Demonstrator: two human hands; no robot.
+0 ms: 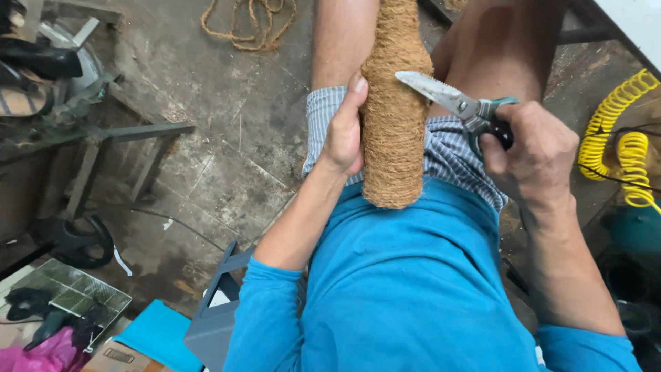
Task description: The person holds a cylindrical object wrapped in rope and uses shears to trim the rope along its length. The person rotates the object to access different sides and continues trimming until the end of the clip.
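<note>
A thick pole wrapped in brown coir rope [394,117] lies between my knees, its near end resting against my blue shirt. My left hand [344,131] grips the pole's left side, thumb pressed on the fibre. My right hand [533,148] holds a pair of scissors [454,102] by the dark handles. The silver blades are closed and point left, their tip lying on the rope wrap.
A loose coil of rope [251,24] lies on the concrete floor ahead. A metal stand [103,145] and clutter sit at the left. A yellow coiled hose [620,131] hangs at the right. A grey stool [213,317] is under me.
</note>
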